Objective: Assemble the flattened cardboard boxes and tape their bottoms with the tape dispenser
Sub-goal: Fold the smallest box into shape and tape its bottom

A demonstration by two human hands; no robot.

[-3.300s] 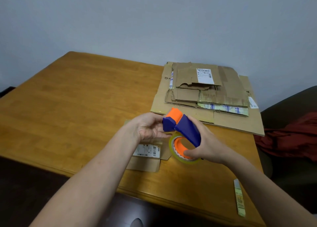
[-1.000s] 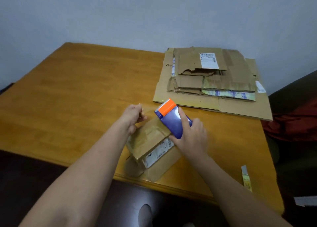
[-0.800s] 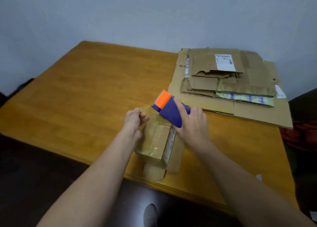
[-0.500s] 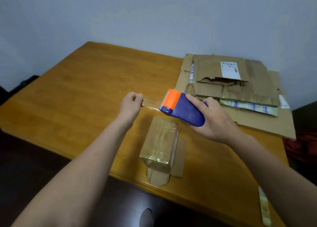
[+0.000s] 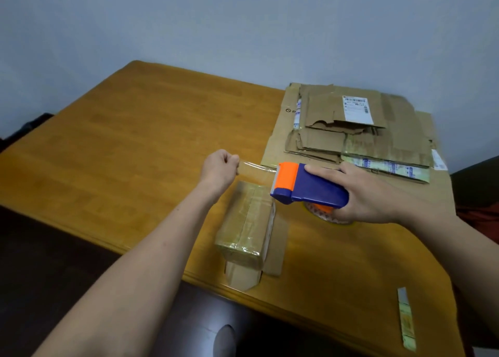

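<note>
A small assembled cardboard box stands near the table's front edge, its upper face covered in glossy tape and its lower flaps spread out. My right hand grips a blue and orange tape dispenser above and just right of the box. My left hand pinches the free end of the clear tape, which stretches from the dispenser's orange head across the air above the box's far end. A stack of flattened cardboard boxes lies at the back right of the table.
The wooden table has bare room to the left of the box. A strip of old tape lies near the front right corner. A dark seat with red cloth stands beyond the right edge.
The dispenser has lifted off the box and my hands have drawn apart, pulling out a longer stretch of tape. The box now stands on the table with neither hand on it.
</note>
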